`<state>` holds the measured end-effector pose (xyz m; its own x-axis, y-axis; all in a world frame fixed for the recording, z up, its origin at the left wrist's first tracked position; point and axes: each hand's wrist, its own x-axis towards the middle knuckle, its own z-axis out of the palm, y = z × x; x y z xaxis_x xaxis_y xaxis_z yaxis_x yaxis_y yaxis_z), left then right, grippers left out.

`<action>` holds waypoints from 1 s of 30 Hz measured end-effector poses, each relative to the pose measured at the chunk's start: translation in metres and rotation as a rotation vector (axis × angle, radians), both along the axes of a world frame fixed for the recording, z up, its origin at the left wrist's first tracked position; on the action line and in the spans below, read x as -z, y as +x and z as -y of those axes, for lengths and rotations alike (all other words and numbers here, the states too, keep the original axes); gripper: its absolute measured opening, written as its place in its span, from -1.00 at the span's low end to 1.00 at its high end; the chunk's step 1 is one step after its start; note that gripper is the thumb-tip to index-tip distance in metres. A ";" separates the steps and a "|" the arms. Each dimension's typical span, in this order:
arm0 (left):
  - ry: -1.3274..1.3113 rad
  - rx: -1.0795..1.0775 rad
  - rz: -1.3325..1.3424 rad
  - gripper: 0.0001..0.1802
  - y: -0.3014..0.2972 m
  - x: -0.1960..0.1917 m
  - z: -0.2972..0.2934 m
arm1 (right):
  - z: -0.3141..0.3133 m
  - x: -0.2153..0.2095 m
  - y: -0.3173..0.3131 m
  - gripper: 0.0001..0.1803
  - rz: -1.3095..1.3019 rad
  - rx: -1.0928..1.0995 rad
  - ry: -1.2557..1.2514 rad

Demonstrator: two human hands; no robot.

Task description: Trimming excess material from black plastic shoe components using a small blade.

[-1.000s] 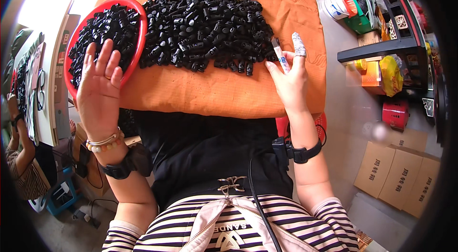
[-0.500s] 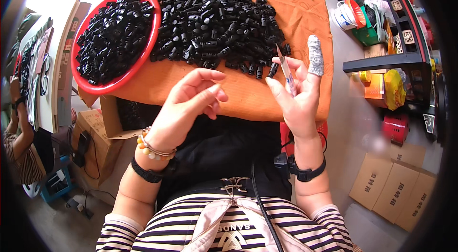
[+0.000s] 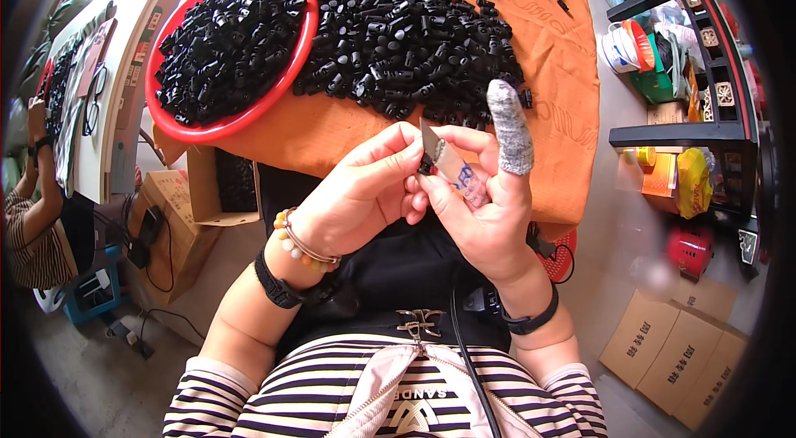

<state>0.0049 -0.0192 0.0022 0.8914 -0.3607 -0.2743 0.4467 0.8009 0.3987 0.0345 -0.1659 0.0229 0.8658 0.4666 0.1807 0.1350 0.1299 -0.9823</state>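
Over the table's near edge, my two hands meet. My right hand (image 3: 489, 218) grips a small knife (image 3: 429, 139) with a pointed blade and a wrapped, pale handle; its index finger, in a grey knitted finger sleeve (image 3: 511, 127), stands straight up. My left hand (image 3: 373, 177) is closed, thumb and fingertips pinching a small black plastic part (image 3: 426, 165) against the blade. Fingers cover most of that part. Just beyond lies a wide heap of similar black parts (image 3: 406, 40). Left of it, a red round basket (image 3: 307, 44) is filled with more.
An orange cloth (image 3: 555, 98) covers the table. Below its left edge stands an open carton (image 3: 203, 189) with black parts inside. A black-framed shelf (image 3: 680, 135) with bags and tubs is at the right, flattened cardboard (image 3: 672, 355) below it. At far left shows a striped sleeve (image 3: 33, 247).
My hands have come together, the knife moving left and down to my left hand. A black part is now pinched between them. The view has shifted, so the table appears farther right.
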 end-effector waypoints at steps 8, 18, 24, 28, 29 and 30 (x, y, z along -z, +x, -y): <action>-0.013 -0.025 -0.017 -0.80 0.003 -0.007 -0.010 | 0.000 0.002 -0.001 -0.25 0.015 0.096 0.080; -0.135 -0.051 -0.007 -0.74 -0.003 0.005 -0.009 | 0.012 0.002 -0.005 -0.50 0.075 0.038 -0.362; -0.116 -0.079 0.010 -0.74 -0.004 0.008 -0.006 | 0.006 0.009 -0.005 -0.58 0.159 0.092 -0.300; -0.089 -0.093 -0.020 -0.76 -0.005 0.005 -0.006 | 0.004 0.011 -0.006 -0.59 0.149 0.105 -0.223; -0.096 -0.103 -0.030 -0.76 -0.005 0.004 -0.006 | 0.004 0.011 -0.006 -0.59 0.148 0.104 -0.223; -0.103 -0.112 -0.040 -0.77 -0.005 0.004 -0.006 | 0.006 0.010 -0.005 -0.59 0.150 0.086 -0.257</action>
